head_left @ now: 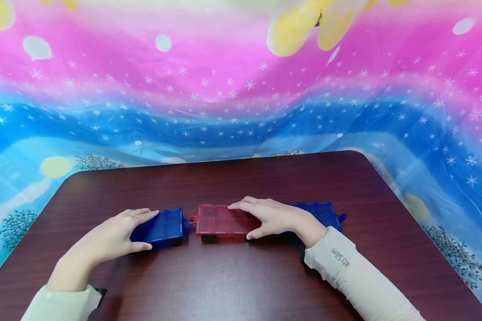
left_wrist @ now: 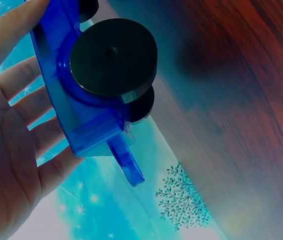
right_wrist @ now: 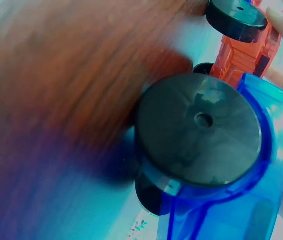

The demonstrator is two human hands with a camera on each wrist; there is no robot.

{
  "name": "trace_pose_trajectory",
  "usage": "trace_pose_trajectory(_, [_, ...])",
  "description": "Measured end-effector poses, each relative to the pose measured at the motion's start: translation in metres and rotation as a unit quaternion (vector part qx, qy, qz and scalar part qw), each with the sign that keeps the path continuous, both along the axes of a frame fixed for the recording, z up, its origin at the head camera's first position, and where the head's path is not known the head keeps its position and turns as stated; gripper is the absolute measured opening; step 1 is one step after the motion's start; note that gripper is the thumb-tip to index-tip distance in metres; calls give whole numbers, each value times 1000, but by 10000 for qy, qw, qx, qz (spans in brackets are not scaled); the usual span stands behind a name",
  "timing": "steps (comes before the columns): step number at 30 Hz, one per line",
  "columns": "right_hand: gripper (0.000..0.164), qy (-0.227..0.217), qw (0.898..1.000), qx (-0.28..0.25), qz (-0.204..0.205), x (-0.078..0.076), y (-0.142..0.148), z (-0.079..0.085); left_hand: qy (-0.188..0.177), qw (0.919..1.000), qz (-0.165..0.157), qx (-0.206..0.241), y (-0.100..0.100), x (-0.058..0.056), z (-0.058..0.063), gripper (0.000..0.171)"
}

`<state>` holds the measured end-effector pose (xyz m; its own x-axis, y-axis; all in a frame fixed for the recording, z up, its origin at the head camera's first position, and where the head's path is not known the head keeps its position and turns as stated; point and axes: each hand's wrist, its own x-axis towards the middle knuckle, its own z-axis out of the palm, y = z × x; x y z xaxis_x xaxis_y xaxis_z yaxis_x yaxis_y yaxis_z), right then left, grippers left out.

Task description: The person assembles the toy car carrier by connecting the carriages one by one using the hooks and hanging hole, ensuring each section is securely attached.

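Observation:
Three translucent toy wagons on black wheels stand in a row on the brown table. My left hand (head_left: pixel 108 232) grips the left blue wagon (head_left: pixel 169 225), thumb along its near side and fingers over its far side. A hook (left_wrist: pixel 126 162) sticks out from that wagon's end in the left wrist view. The red wagon (head_left: pixel 214 220) sits in the middle, joined to the left one at a small coupling. My right hand (head_left: pixel 279 218) holds the red wagon across its right part. Behind that hand is the right blue wagon (head_left: pixel 319 214); their joint is hidden.
The dark brown wooden table (head_left: pixel 225 276) has rounded far corners. A pink and blue cloth (head_left: pixel 225 102) with snowflakes hangs around its back and sides. A blue hook (head_left: pixel 342 217) points outward at the right end of the row.

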<state>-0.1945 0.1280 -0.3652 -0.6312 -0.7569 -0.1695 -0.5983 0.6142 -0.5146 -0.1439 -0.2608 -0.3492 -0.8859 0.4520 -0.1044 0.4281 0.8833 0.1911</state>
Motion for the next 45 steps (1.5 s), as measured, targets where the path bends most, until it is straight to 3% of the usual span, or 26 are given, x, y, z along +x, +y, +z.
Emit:
trace_pose_trajectory(15, [76, -35, 10000, 88, -28, -1, -1, 2, 39, 9999, -17, 122, 1, 2, 0, 77])
trace_pose_trajectory(27, [74, -166, 9998, 60, 19, -2, -2, 1, -100, 9994, -139, 303, -4, 0, -8, 77])
trace_pose_trajectory(45, [76, 172, 9998, 39, -63, -3, 10, 0, -58, 9995, -19, 297, -1, 0, -10, 77])
